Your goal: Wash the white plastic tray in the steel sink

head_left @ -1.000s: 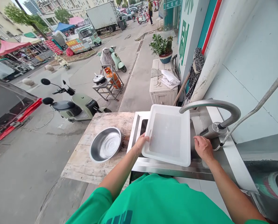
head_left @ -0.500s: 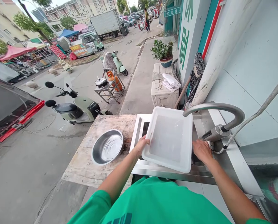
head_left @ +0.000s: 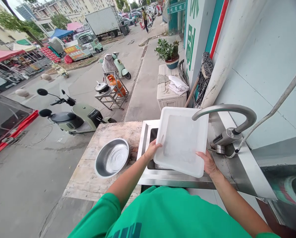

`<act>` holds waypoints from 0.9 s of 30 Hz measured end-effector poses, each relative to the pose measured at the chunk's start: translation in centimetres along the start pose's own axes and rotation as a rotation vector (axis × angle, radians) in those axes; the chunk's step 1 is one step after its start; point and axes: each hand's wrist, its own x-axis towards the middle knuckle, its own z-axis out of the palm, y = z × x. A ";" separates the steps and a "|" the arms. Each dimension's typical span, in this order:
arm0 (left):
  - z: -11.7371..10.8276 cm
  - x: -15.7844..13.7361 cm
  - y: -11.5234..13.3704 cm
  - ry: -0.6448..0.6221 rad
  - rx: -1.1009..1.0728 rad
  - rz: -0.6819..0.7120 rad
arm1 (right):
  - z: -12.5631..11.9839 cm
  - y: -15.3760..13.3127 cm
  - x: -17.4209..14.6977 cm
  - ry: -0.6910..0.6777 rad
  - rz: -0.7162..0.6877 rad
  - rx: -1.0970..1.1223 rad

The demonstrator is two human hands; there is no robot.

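Observation:
I hold a white rectangular plastic tray (head_left: 181,138) tilted over a steel sink (head_left: 148,132). My left hand (head_left: 152,150) grips the tray's near left edge. My right hand (head_left: 206,162) grips its near right corner. The curved steel faucet (head_left: 227,110) arches over the tray's far right corner. The tray looks wet and holds nothing that I can see. The sink basin under it is mostly hidden.
A round steel bowl (head_left: 112,158) sits on the worn wooden board (head_left: 105,135) left of the sink. A grey hose (head_left: 274,109) runs from the faucet base up the wall. Beyond stand a scooter (head_left: 73,117), a metal stand (head_left: 111,92) and a white cabinet (head_left: 171,91).
My right hand has left the faucet handle and taken the tray's near right corner. The tray has tilted up and shifted slightly right under the spout.

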 end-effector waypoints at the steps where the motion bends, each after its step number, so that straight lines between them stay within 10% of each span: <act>1: 0.4 0.4 0.2 0.072 0.075 0.064 | 0.0 -0.5 0.1 0.045 -0.002 0.043; 5: 3.2 1.4 1.7 0.366 0.212 0.323 | 0.0 -2.6 0.8 0.201 -0.026 0.101; 11: 10.5 3.8 6.4 -0.143 -0.247 -0.404 | 0.4 -2.8 0.5 0.219 -0.018 0.027; 15: 14.2 4.7 9.0 -0.173 -0.223 -0.339 | -0.4 -1.7 -0.3 0.188 0.029 -0.010; 20: 10.8 4.2 8.6 0.247 0.372 0.447 | -2.5 -2.4 -0.6 0.163 0.019 -0.097; 27: 6.0 5.5 3.1 0.071 0.550 0.055 | -5.6 -2.1 1.0 0.141 0.086 -0.064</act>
